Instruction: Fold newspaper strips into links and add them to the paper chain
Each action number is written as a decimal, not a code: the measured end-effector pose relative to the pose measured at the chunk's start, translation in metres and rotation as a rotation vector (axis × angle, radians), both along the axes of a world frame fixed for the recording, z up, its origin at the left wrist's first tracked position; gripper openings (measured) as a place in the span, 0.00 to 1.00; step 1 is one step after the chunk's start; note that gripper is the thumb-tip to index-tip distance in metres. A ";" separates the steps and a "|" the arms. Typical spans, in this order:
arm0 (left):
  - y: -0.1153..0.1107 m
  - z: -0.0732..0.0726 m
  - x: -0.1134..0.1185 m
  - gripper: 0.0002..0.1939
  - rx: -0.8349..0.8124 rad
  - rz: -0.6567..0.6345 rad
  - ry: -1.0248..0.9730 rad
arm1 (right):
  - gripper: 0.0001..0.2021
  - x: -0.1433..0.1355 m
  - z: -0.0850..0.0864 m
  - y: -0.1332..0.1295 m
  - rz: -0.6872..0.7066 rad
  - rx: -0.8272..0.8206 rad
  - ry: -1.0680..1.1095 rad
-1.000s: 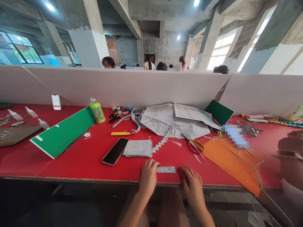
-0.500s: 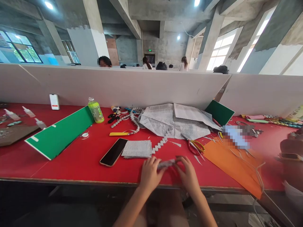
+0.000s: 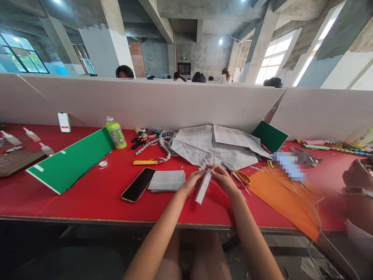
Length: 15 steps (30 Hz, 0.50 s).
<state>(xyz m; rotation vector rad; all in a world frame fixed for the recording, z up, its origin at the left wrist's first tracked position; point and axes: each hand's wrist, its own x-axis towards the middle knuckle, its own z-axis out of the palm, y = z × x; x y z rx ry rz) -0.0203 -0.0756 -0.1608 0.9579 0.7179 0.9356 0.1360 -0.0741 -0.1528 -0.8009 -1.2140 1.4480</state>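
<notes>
Workshop: concrete beams (image 3: 186, 11), partitioned worktable (image 3: 96, 206)

Both forearms (image 3: 159, 237) stretch forward, left hand (image 3: 192, 182) and right hand (image 3: 223, 179) close together, fingers (image 3: 215, 168) bent.

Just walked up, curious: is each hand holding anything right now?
Left hand: curled beside the strip; grip cannot be told.
Right hand: closed, holding the strip's far end.

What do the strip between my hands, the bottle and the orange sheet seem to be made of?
Strip: likely paper, matte; it looks pale, dull and straight-edged, as if folded flat.
Bottle: probably glossy plastic, judging by its see-through top.
Orange sheet: flat, without strong shine; card or thin plastic, I can't tell which.
</notes>
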 end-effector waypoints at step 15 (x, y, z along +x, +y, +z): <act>0.006 -0.008 -0.004 0.18 0.204 0.194 0.134 | 0.14 -0.004 -0.005 -0.004 0.074 -0.010 0.017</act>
